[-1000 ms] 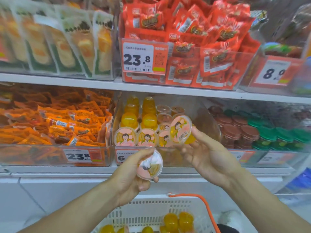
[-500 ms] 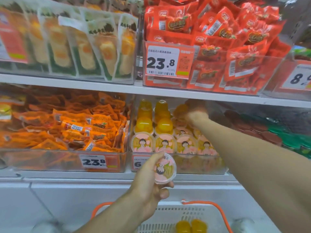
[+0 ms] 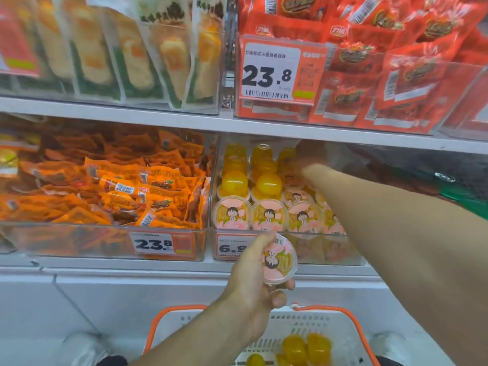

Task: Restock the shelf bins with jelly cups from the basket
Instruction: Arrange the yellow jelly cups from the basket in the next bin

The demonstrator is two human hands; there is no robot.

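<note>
Clear bin (image 3: 351, 249) of jelly cups, left hand (image 3: 253, 281) pinching a pink-lidded cup (image 3: 280, 260) just before its front, right hand (image 3: 311, 157) deep inside, blurred, grip unclear, white basket (image 3: 340, 324) below.

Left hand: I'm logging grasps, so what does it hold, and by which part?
The left hand holds a jelly cup by its body, thumb along the lid rim, fingers curled beneath, printed lid facing the camera.
</note>
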